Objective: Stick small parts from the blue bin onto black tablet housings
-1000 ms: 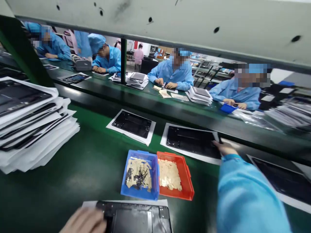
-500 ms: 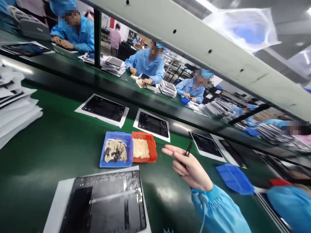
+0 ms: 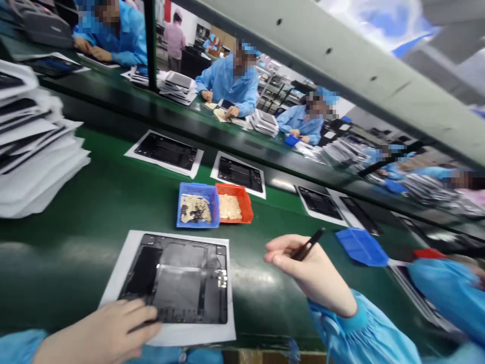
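In front of me lies a black tablet housing (image 3: 182,288), its inside facing up, on a white sheet (image 3: 212,331). My left hand (image 3: 109,328) rests on the housing's lower left corner, fingers stretched out. To the right of the housing, above the bench, my right hand (image 3: 306,268) is closed around black tweezers (image 3: 313,243). The upper end of the tweezers sticks out past the hand; their tips are hidden by the fingers. Beyond the housing stand a blue bin (image 3: 197,223) with beige and black pieces and a red bin (image 3: 247,208) with beige pieces.
A tall stack of sheets and housings (image 3: 38,156) stands at the left. Along the back lie more housings on sheets, such as one housing (image 3: 166,151). A blue tray (image 3: 361,247) sits at the right, near a co-worker's sleeve (image 3: 443,288). A beam (image 3: 341,65) crosses overhead.
My left hand has come into view and onto the housing's corner. My right hand has turned, its stretched fingers now drawn in around the tweezers. The camera view has shifted.
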Demonstrator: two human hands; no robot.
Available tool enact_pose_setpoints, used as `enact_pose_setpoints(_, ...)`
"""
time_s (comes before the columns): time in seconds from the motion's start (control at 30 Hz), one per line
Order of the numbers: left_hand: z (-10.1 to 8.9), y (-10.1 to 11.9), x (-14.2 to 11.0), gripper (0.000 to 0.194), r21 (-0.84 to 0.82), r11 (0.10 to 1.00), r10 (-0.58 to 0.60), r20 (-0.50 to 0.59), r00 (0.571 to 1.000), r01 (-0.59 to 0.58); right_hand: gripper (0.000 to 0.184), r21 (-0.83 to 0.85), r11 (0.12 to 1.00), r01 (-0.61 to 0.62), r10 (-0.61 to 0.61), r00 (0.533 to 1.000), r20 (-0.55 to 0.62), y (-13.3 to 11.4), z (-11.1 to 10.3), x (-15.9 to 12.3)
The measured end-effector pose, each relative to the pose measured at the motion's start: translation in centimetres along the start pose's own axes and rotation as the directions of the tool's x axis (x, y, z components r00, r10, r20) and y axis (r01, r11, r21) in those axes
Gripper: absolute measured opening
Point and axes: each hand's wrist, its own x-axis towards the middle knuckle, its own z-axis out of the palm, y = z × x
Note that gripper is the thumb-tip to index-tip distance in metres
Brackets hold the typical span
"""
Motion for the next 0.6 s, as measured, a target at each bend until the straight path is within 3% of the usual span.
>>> enact_pose_setpoints(0.03, -1.0, -0.3, 1.1, 0.041, -0.024, 0.999, 0.05, 0.033, 0.998, -0.049, 0.022, -0.085, 0.995, 0.044, -0.043, 0.999, 0.013, -0.1, 0.7, 0.8)
enact_pose_setpoints(0.1, -2.6, -1.7, 3.3, 0.047, -0.03, 0.999, 0.041, 0.079, 0.996, -0.039, 0.025, -0.253, 0.955, 0.157, -0.144, 0.987, 0.068, -0.3, 2.6, 3.0)
enact_pose_setpoints(0.17, -3.5, -4.2, 5.1, 0.038, -0.007, 0.996, -0.086, 0.063, 0.994, 0.086, 0.032, -0.448, 0.854, 0.265, -0.223, 0.964, 0.145, -0.2, 5.0, 5.9)
enact_pose_setpoints(0.23, -4.0, -7.1, 6.2, 0.029, 0.043, 0.956, -0.288, -0.015, 0.957, 0.289, 0.027, -0.621, 0.719, 0.31, -0.233, 0.951, 0.205, 0.7, 7.7, 9.2)
enact_pose_setpoints(0.3, -4.1, -10.0, 6.9, 0.042, 0.078, 0.911, -0.401, -0.071, 0.913, 0.406, 0.014, -0.708, 0.645, 0.286, -0.186, 0.958, 0.218, 2.1, 10.1, 12.3)
enact_pose_setpoints(0.4, -3.7, -13.8, 6.9, 0.034, 0.119, 0.864, -0.481, -0.091, 0.872, 0.489, 0.008, -0.766, 0.609, 0.207, -0.111, 0.978, 0.176, 4.7, 12.5, 15.9)
enact_pose_setpoints(0.5, -3.1, -16.4, 6.1, 0.045, 0.152, 0.785, -0.601, -0.051, 0.798, 0.601, 0.003, -0.798, 0.585, 0.141, -0.078, 0.99, 0.118, 6.4, 13.5, 17.5)
enact_pose_setpoints(0.6, -3.6, -17.6, 5.8, 0.046, 0.086, 0.791, -0.609, 0.004, 0.793, 0.606, 0.003, -0.79, 0.6, 0.128, -0.091, 0.992, 0.091, 6.9, 13.5, 17.9)
